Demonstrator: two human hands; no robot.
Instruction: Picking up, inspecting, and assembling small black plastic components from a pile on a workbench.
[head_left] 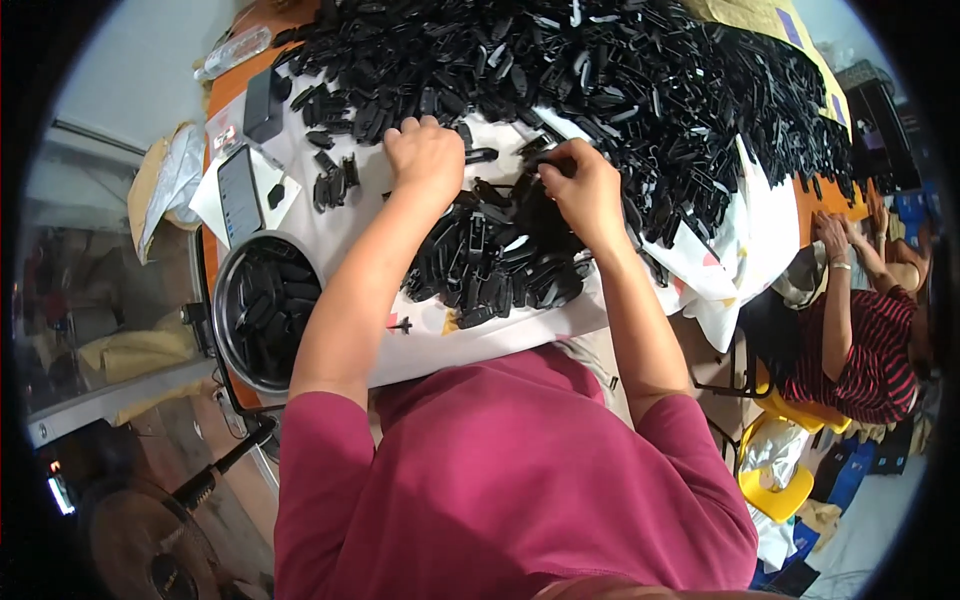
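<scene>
My left hand (pixel 427 158) is closed, knuckles up, over the white cloth; whatever its fingers hold is hidden beneath it. Just right of it lies a long black plastic piece (pixel 482 155). My right hand (pixel 583 190) pinches a small dark plastic piece between thumb and fingers, its shape mostly covered. Below and between both hands a smaller pile of black plastic pieces (pixel 478 240) lies near the table's front edge. Beyond my hands spreads a large heap of similar elongated black pieces (pixel 560 70), some with open frames.
Left of my left arm stands a round metal bowl (pixel 222 320) with black pieces inside. Behind it are a phone (pixel 240 192), a dark box (pixel 264 104) and a plastic bottle (pixel 234 52). A fan (pixel 150 545) stands lower left. At right, a person in a striped shirt (pixel 860 345) works.
</scene>
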